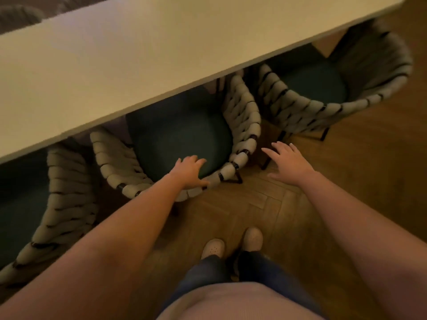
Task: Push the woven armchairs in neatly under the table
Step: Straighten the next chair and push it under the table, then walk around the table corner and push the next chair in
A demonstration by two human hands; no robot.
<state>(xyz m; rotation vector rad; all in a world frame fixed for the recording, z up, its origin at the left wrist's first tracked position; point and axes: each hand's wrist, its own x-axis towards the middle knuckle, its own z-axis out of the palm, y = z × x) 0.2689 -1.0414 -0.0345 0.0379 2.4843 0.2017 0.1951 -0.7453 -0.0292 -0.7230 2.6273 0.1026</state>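
Three woven armchairs with dark green seats stand along the near edge of a long white table [143, 72]. The middle armchair [245, 125] sits partly under the tabletop, its curved back toward me. My left hand [190, 172] grips the top rim of that chair's back, fingers over the inside and thumb along the outside. My right hand [286, 162] hovers open above the floor, just right of the middle chair, touching nothing. The right armchair [307, 112] stands turned at an angle, mostly outside the table. The left armchair [67, 195] is partly under the tabletop.
Wooden herringbone floor [265, 204] lies between me and the chairs, with my two light shoes [233, 245] on it. Dark chair legs [238, 180] stick out near my hands. More chairs show dimly beyond the table's far edge at the top left.
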